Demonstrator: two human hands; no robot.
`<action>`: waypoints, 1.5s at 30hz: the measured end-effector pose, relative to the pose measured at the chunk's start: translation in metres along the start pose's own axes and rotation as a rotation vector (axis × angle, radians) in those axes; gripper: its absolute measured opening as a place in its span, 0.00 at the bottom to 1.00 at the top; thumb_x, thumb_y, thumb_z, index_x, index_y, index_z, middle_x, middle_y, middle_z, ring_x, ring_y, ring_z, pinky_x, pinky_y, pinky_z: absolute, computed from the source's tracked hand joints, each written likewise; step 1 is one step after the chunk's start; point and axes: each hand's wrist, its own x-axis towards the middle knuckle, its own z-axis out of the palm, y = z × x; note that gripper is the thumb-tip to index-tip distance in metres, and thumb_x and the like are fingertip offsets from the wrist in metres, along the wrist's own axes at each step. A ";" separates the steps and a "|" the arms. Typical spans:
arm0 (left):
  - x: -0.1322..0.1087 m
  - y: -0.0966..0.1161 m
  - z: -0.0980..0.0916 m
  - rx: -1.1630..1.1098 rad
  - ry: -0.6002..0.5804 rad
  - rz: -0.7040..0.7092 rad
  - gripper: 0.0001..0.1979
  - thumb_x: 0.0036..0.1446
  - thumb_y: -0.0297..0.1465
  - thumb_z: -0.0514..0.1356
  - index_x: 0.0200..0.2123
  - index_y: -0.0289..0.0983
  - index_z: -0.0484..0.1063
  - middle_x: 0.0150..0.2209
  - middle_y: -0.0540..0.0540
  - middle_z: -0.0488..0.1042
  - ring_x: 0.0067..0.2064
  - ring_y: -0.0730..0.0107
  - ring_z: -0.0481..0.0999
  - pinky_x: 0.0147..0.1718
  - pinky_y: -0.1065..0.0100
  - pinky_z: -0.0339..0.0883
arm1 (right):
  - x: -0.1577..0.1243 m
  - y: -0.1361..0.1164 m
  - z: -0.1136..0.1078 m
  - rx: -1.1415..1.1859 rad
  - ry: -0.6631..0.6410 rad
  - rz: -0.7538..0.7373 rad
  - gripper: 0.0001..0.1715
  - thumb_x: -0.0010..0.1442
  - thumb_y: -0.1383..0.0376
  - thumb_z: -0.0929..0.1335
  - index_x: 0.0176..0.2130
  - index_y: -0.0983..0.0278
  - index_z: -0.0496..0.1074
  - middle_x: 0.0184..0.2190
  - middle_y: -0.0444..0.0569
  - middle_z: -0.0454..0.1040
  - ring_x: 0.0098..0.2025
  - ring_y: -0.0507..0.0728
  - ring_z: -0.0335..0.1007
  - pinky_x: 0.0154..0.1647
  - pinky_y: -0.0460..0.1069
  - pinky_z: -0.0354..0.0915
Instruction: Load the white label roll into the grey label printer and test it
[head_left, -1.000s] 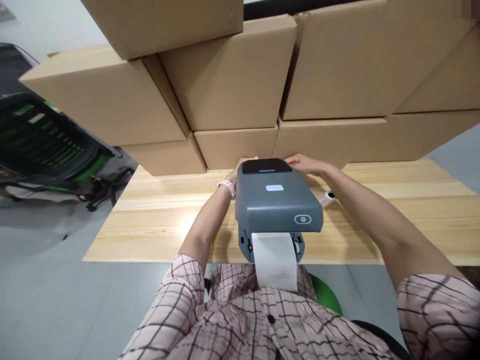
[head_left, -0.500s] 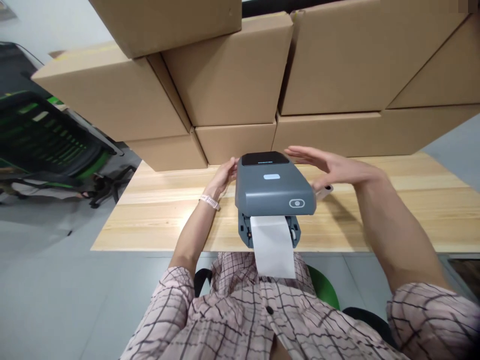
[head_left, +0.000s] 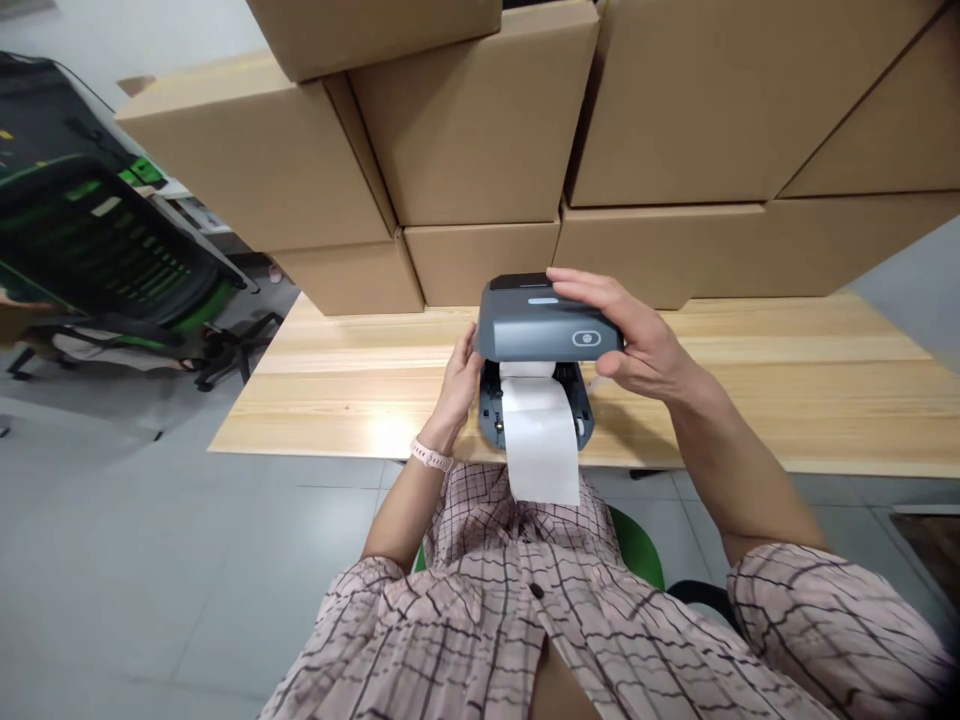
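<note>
A dark grey label printer point(head_left: 517, 325) stands near the front edge of the wooden table, its lid raised. White label paper point(head_left: 541, 440) comes out of its front and hangs past the table edge; part of the roll shows under the lid. My right hand point(head_left: 637, 335) grips the lid's right side, fingers over the top and thumb at the lower edge. My left hand point(head_left: 459, 385) is closed against the printer's left side, its fingertips partly hidden behind it. A pale wristband point(head_left: 431, 455) is on my left wrist.
Stacked cardboard boxes point(head_left: 480, 160) line the back of the wooden table point(head_left: 750, 400). A black and green office chair point(head_left: 120, 250) stands on the floor at the left. Part of a green seat point(head_left: 637, 545) shows under me.
My right hand has come in from beside the printer and taken hold of the lid. The lid stands higher, showing more of the inside. My left hand stays at the left side.
</note>
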 end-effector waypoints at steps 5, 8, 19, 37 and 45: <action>-0.003 -0.010 0.003 0.030 -0.006 -0.018 0.35 0.67 0.45 0.62 0.73 0.45 0.61 0.77 0.42 0.59 0.78 0.52 0.56 0.76 0.51 0.51 | 0.034 0.008 0.000 0.059 0.215 0.079 0.52 0.63 0.25 0.55 0.61 0.55 0.77 0.62 0.53 0.77 0.66 0.68 0.72 0.68 0.63 0.66; -0.005 -0.014 0.001 0.044 -0.038 0.003 0.38 0.66 0.49 0.63 0.74 0.45 0.59 0.77 0.40 0.58 0.79 0.50 0.53 0.76 0.50 0.50 | 0.068 0.019 -0.005 0.138 0.303 0.178 0.53 0.64 0.25 0.53 0.54 0.59 0.80 0.54 0.52 0.81 0.58 0.65 0.77 0.62 0.60 0.70; -0.009 -0.015 0.002 -0.002 -0.017 0.033 0.39 0.64 0.52 0.63 0.72 0.43 0.61 0.76 0.38 0.60 0.77 0.47 0.59 0.72 0.49 0.61 | 0.154 0.089 -0.020 0.256 0.271 0.498 0.72 0.53 0.22 0.38 0.55 0.66 0.75 0.49 0.55 0.81 0.55 0.61 0.75 0.61 0.58 0.69; 0.006 0.018 -0.010 0.380 -0.136 0.066 0.44 0.53 0.26 0.63 0.73 0.43 0.60 0.65 0.38 0.77 0.62 0.42 0.79 0.62 0.45 0.69 | 0.050 0.048 0.027 -0.338 -0.660 0.273 0.42 0.62 0.42 0.70 0.67 0.58 0.70 0.64 0.58 0.76 0.63 0.75 0.73 0.59 0.64 0.68; 0.008 0.016 -0.013 0.378 -0.132 0.039 0.48 0.51 0.26 0.61 0.76 0.40 0.55 0.65 0.36 0.77 0.60 0.43 0.81 0.61 0.46 0.70 | 0.061 0.072 0.062 -0.424 -0.846 0.293 0.53 0.51 0.39 0.76 0.66 0.63 0.71 0.62 0.61 0.77 0.72 0.82 0.61 0.72 0.72 0.52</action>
